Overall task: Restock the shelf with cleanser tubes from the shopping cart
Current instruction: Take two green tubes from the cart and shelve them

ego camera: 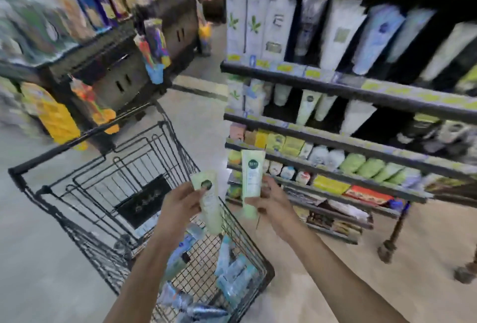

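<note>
A person stands in a shop aisle, seen from a head camera looking down along both bare forearms; the picture is smeared by motion. The left hand (180,202) grips a pale green cleanser tube (210,201) with a dark round logo, tilted over the near corner of a black wire shopping cart (108,167). The right hand (268,202) holds a second pale green tube (251,176) upright, just beside the first, its fingers curled round the lower half. Both tubes are out of the cart and neither has reached the shelf. In the cart's near end lie more tubes (229,268), mostly pale blue and white, heaped loosely on the wire floor, so a good deal of restocking looks to be left. To the right stands a dark metal shelf unit (335,85) with several tiers edged in yellow price labels. Its second tier holds pale green and white tubes (308,107) that seem to match those in hand, with dark gaps between them, so that is probably where these two belong; the blur makes the match uncertain. Taller white tubes stand on the tier above, and small boxes and green packets fill the tiers below. The floor (322,271) is smooth, grey under the cart and tan near the shelf. Across the aisle, at left, blurred shelves carry bright coloured packets.
</note>
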A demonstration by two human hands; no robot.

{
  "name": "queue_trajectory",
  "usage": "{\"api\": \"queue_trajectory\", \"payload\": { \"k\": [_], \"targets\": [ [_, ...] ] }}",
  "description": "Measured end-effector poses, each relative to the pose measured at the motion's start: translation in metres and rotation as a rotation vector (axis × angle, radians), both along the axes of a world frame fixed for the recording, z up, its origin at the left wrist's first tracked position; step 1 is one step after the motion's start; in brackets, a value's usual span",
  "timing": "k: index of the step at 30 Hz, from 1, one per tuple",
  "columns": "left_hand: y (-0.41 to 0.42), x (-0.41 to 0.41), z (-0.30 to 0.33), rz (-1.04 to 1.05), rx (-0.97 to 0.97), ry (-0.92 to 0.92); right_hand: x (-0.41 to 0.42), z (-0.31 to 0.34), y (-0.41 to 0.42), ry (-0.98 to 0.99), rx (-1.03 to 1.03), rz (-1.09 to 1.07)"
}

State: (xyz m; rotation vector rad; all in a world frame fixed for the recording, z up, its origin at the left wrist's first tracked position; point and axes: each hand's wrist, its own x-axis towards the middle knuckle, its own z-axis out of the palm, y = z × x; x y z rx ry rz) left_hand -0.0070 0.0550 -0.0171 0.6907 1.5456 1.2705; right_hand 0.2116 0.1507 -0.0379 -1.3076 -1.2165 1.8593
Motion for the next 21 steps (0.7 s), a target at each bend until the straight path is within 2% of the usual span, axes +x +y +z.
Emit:
{"api": "queue_trajectory", "payload": {
  "k": [7,13,19,21],
  "targets": [
    [0.029,0.128,0.033,0.024,0.069,-0.256,0.115,0.027,-0.017,0.090,0.022,-0.173],
    [0.044,0.208,0.041,-0.086,0.043,-0.262,0.199,0.037,-0.033,0.159,0.035,-0.320],
    [0.061,0.260,0.047,-0.130,0.026,-0.306,0.261,0.047,-0.040,0.140,0.068,-0.399],
    [0.066,0.270,0.047,-0.200,0.044,-0.240,0.273,0.047,-0.037,0.124,0.072,-0.416]
  ]
}}
